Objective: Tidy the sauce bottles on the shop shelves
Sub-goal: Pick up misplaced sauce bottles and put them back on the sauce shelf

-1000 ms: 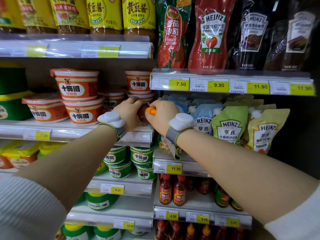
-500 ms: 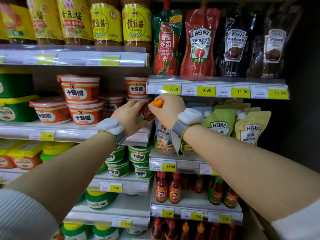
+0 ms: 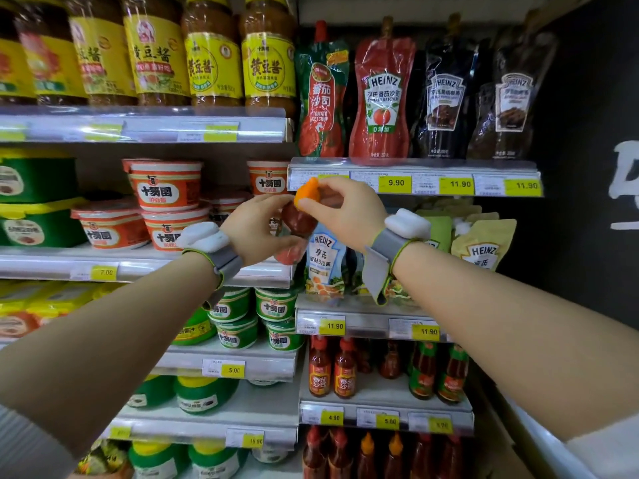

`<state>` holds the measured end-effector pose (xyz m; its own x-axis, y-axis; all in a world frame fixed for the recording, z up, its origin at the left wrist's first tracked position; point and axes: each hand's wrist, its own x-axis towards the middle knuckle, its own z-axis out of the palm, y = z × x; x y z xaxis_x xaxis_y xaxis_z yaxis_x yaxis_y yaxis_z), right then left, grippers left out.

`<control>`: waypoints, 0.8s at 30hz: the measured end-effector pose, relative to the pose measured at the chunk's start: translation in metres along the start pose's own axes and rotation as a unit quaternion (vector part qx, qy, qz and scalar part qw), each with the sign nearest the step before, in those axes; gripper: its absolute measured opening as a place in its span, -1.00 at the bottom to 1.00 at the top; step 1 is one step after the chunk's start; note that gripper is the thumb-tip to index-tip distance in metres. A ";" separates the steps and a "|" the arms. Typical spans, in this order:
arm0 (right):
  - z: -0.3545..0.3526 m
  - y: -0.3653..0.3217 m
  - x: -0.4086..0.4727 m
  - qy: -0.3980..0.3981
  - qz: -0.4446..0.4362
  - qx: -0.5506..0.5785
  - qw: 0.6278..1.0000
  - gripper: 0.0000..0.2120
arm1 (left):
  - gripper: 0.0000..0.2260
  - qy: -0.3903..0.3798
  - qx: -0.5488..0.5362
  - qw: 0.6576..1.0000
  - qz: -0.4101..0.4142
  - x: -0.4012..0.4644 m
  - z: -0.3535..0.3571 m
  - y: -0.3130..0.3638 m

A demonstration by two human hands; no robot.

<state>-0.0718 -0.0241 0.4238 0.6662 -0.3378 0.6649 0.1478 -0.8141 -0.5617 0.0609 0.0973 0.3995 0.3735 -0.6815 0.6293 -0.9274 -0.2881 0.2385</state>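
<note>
The sauce bottle (image 3: 298,221), seen from the head camera, is held up in the air between both hands, in front of the gap where the tub shelf meets the shelf of Heinz salad-dressing pouches (image 3: 325,262). The left hand (image 3: 257,228) wraps around its body from the side and below, fingers closed on it, which probably steadies the weight. The right hand (image 3: 340,210) pinches the orange cap (image 3: 307,193) between thumb and fingertips, as if to guide or turn the top; both hands are grasping the same bottle. It is tilted, cap up and slightly right. A two-handed hold like this suits turning the label forward before setting it back, though I cannot tell which shelf it is meant for.

The bottle itself is small and rounded, with dark red sauce showing through and a paler red area low down; most of its label is hidden by the left hand. Similar red bottles (image 3: 332,369) stand on a lower shelf, well apart from it.
</note>
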 end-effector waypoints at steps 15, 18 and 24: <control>-0.013 0.051 -0.060 -0.122 0.057 0.021 0.991 -0.34 | -0.62 -0.125 -0.271 0.947 -0.121 -0.020 0.009 0.024; -0.010 0.060 -0.072 -0.161 0.099 0.039 0.981 -0.33 | -0.68 -0.146 -0.348 0.916 -0.134 -0.023 0.013 0.028; 0.001 0.076 -0.089 -0.172 0.126 0.045 0.976 -0.56 | -0.59 -0.186 -0.396 0.887 -0.148 -0.028 0.025 0.037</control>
<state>-0.1190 -0.0550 0.3215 0.8932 -0.3311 0.3044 0.0009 -0.6755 -0.7373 0.0170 0.0889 0.3721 0.4466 -0.8719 0.2007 -0.4552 -0.0283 0.8899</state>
